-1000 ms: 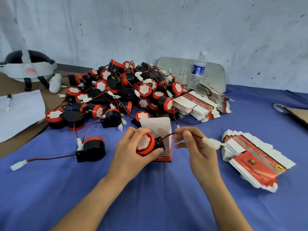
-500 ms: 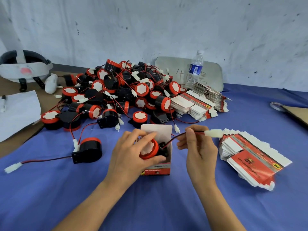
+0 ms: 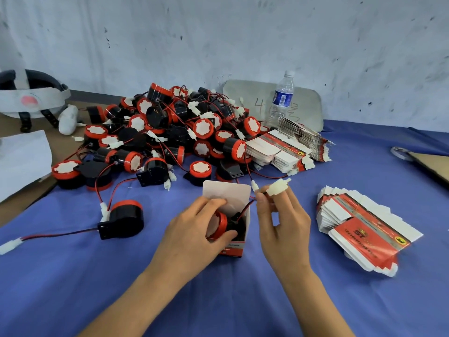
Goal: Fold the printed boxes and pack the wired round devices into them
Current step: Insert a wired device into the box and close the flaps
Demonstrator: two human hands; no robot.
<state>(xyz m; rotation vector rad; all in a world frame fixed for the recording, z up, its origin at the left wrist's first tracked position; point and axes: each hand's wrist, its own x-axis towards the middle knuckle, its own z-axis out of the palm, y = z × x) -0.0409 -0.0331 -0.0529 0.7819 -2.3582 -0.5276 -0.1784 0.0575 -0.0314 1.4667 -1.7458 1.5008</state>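
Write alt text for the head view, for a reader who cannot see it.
A person's left hand holds a red-and-black round device inside an open printed box on a blue cloth, while the right hand pinches its white connector. Behind lies a heap of devices; a stack of flat boxes sits to the right.

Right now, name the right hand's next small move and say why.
Probably tuck the white connector down into the open box beside the round device. The left hand holds the device in the box, while the right hand pinches the connector outside it, its red-black wire running out.
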